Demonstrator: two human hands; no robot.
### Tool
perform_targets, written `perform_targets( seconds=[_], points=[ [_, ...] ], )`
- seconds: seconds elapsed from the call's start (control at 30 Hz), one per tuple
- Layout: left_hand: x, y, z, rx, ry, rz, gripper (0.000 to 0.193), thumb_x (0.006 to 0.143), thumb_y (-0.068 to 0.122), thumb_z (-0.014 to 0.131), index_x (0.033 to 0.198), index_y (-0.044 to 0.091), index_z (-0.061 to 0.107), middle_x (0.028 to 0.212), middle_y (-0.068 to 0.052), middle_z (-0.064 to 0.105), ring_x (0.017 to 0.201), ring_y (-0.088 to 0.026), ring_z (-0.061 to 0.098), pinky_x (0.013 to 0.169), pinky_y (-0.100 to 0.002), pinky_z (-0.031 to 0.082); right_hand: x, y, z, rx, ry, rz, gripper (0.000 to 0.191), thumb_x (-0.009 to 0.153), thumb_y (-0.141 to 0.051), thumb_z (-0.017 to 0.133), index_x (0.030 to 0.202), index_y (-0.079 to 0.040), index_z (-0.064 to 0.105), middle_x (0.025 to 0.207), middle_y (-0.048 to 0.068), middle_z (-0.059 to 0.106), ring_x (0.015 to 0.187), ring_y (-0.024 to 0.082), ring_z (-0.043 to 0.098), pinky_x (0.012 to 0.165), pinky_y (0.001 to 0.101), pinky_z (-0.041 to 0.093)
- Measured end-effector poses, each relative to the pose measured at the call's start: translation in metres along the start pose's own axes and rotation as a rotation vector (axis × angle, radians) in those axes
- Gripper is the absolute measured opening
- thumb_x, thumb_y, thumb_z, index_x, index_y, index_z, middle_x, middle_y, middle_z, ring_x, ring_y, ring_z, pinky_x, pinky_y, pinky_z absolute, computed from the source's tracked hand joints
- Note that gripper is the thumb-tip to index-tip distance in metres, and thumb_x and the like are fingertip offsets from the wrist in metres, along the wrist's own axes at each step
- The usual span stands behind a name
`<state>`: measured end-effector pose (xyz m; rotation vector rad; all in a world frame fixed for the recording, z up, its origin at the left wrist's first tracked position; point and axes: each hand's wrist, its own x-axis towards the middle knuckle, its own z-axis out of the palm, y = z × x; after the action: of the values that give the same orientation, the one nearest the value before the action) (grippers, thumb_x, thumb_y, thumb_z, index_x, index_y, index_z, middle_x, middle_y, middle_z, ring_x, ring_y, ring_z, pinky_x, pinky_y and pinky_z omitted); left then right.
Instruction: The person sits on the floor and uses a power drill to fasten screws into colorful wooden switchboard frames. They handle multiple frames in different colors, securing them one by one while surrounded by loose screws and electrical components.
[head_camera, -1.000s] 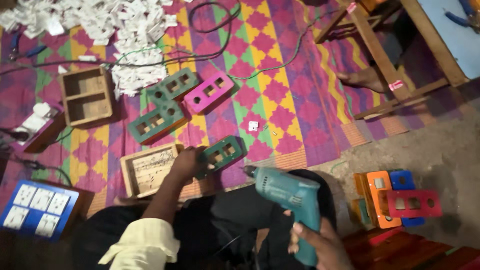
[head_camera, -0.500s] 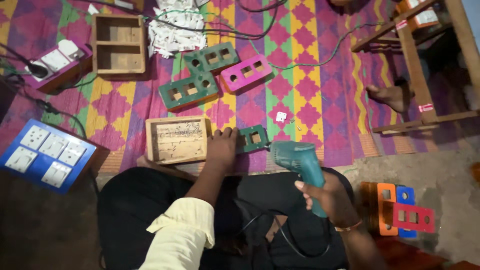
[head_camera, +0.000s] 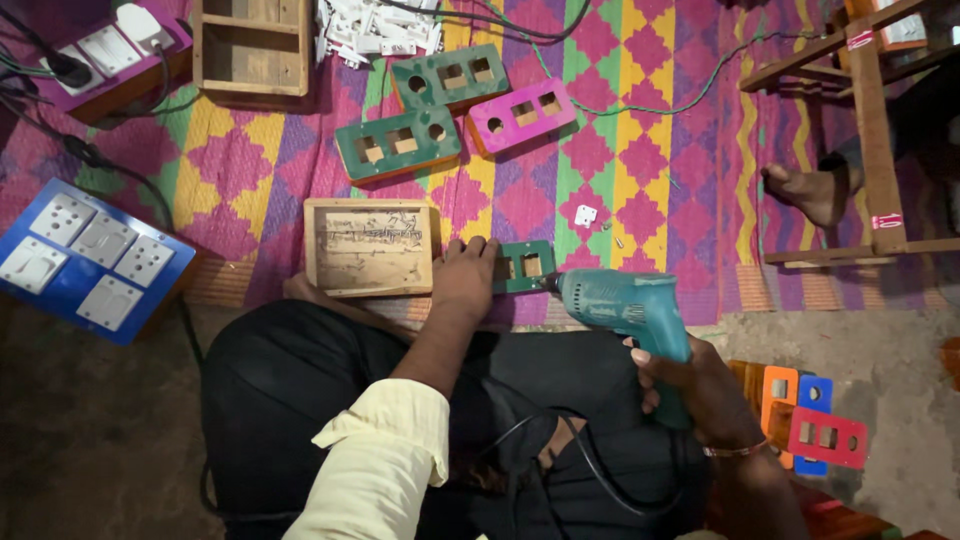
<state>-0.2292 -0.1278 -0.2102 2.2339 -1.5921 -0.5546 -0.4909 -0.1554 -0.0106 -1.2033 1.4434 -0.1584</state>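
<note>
My left hand (head_camera: 463, 283) presses down on a small green panel with cut-outs (head_camera: 528, 266) lying on the patterned mat just past my knees. A teal electric drill (head_camera: 628, 308) is gripped in my right hand (head_camera: 700, 385), and its bit points left at the right edge of that green panel. An open wooden box (head_camera: 368, 247) sits right beside my left hand on the left. My black trousers fill the lower middle, with the drill's cord lying across them.
Two more green panels (head_camera: 398, 145) and a pink one (head_camera: 520, 116) lie further away. A blue switchboard (head_camera: 85, 258) is at left, another wooden box (head_camera: 252, 45) and white switch parts (head_camera: 375, 25) at top. Another person's bare foot (head_camera: 805, 190) rests by a wooden frame (head_camera: 868, 130). Coloured panels (head_camera: 810, 420) stack at right.
The view has tilted down and nearer. My left hand has settled the green panel flat on the mat, and the drill has come down with its bit against the panel's edge.
</note>
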Motion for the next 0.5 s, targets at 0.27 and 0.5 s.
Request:
perform_targets(
  seconds=[0.27, 0.5],
  points=[
    [-0.0033, 0.0020, -0.0017, -0.007, 0.006, 0.005, 0.046, 0.090, 0.016, 0.056, 0.137, 0.019, 0.058, 0.125, -0.003, 0.059, 0.120, -0.030, 0.055, 0.092, -0.051, 0.050, -0.0024, 0.0027, -0.0008, -0.008, 0.002, 0.000, 0.045, 0.081, -0.025, 0.072, 0.113, 0.004, 0.065, 0.068, 0.009, 0.058, 0.054, 0.019, 0.058, 0.052, 0.0353, 0.051],
    [-0.0052, 0.0005, 0.0025, 0.011, 0.054, 0.016, 0.045, 0.090, 0.017, 0.057, 0.135, 0.019, 0.059, 0.124, -0.003, 0.060, 0.121, -0.031, 0.054, 0.091, -0.052, 0.050, -0.0062, 0.0070, 0.0003, -0.003, 0.013, 0.003, 0.043, 0.081, -0.024, 0.072, 0.113, 0.004, 0.066, 0.069, 0.009, 0.059, 0.055, 0.018, 0.058, 0.052, 0.0346, 0.050]
  ],
)
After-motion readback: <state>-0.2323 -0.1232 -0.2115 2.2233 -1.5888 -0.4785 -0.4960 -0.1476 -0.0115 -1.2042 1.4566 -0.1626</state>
